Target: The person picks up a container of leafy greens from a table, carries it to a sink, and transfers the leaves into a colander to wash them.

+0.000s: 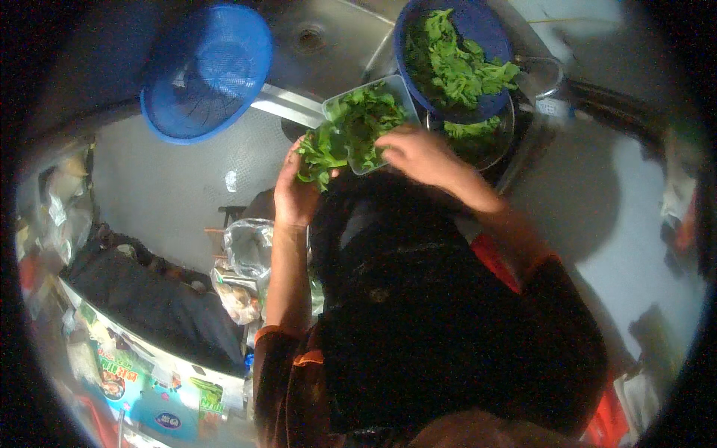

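Observation:
My left hand [292, 190] is shut on a bunch of leafy greens [320, 155], held at the near left side of a transparent plastic container [411, 101]. More loose green leaves [364, 109] lie inside that container. Over its right edge reaches my right hand [417, 152], slightly blurred, its fingers bent towards the leaves; whether they pinch anything cannot be made out. Beyond it, a dark blue basin [408, 67] bears a heap of leafy greens [456, 61]. Under the basin's near edge, a round vessel [508, 134] also contains greens [473, 130].
Two blue plastic colanders [263, 42] stand at the upper left, near a steel sink [341, 33] with a drain. A bin lined with a transparent bag [249, 246] is beside my left forearm. Printed packages [162, 386] fill the lower left. Grey floor [168, 168] spreads on the left.

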Demonstrator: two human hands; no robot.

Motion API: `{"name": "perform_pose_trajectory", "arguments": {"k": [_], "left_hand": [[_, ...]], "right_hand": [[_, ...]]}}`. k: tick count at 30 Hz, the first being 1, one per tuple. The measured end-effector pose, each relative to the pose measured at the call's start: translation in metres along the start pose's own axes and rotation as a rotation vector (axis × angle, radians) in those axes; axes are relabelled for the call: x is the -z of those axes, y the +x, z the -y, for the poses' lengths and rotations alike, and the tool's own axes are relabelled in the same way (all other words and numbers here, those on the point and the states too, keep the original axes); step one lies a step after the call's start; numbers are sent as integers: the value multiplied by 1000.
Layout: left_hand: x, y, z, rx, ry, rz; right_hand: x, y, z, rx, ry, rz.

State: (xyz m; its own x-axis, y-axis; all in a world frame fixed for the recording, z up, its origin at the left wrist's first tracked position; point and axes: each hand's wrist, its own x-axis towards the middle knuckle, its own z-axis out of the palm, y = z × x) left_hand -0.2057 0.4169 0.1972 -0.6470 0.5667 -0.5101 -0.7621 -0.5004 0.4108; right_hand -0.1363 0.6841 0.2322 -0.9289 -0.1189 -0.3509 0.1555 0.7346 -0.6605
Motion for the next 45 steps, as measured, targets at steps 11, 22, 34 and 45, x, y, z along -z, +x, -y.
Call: {"name": "perform_pose_trajectory", "arguments": {"k": [11,22,34,45], "left_hand": [[-18,17,11,78,74,-27],[-22,20,18,80,100,22],[-29,24,16,82,49,-2],[-14,6,16,65,81,48]], "right_hand": [[67,49,-96,-239,155,-523],[86,111,-235,-635,-283,-415],[117,0,-168,-243,1362,-715],[79,-10,-61,-96,1429,-315]]}}
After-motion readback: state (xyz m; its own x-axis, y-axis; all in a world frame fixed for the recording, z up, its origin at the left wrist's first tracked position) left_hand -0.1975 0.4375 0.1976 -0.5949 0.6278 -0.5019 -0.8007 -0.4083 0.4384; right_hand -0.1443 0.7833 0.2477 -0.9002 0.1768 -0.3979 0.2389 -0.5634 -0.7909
